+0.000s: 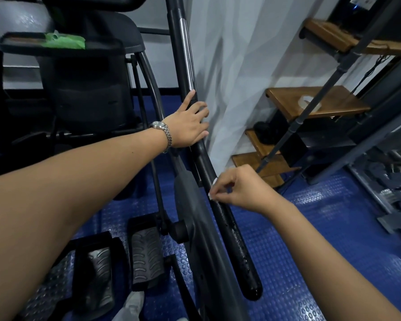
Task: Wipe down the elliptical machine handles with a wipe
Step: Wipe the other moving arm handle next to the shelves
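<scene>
Green item (65, 40) in console tray (19, 44), right hand (241, 188) pinching wipe (211, 193) against handle (241, 251)

1 view, head-worn wide-angle camera, faced forward and down, sat close above the elliptical handle (239, 251), blue floor mat (310, 228) filled the background.

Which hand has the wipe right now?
The right hand, pinching the white wipe against the black handle; the left hand only grips it higher up.
</scene>
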Motion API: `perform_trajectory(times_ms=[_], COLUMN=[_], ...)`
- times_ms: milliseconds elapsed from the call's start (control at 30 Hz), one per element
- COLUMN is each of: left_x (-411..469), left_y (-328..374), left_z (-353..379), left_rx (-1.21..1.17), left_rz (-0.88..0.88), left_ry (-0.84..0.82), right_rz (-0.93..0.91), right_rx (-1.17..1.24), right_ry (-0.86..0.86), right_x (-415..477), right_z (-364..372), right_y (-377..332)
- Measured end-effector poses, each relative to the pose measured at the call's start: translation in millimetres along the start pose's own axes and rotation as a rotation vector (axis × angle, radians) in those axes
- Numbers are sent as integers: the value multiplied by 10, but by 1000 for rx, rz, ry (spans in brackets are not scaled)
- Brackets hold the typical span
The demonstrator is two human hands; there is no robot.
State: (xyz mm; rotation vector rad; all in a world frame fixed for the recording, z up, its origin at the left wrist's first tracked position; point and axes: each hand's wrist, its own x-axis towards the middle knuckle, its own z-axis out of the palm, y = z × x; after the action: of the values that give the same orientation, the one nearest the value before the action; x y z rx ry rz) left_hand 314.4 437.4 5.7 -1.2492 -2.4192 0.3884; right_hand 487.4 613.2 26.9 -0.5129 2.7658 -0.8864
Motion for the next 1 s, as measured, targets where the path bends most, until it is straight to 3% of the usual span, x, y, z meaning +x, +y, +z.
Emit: perform_trajectory(times_ms=[133,233,333,567,733,800,900,1000], left_x=[-3,3,2,6,2,-1,-89,-308], left_y=[9,15,9,29,61,98,276,553], left_z=[-1,-6,-6,-50,-138,-175,-184,-190], left_rx=[-19,-29,-28,-12,34,40,-87,-431], left_rz=[-8,-11,-18,-23,-48,-64,-98,-171], left_ry=[-10,-12,-14,-47,-102,-141,-82,41], right_rz=[22,-55,6,-5,78,111,133,138], right_rx=[145,73,159,10,242,280,284,368], right_ry=[186,135,78,256,144,194,371,406], right_x=[78,-24,-98,129,-202,-174,-90,-219], right_z=[114,170,77,200,104,109,247,326], right_y=[76,69,93,33,123,162,143,175])
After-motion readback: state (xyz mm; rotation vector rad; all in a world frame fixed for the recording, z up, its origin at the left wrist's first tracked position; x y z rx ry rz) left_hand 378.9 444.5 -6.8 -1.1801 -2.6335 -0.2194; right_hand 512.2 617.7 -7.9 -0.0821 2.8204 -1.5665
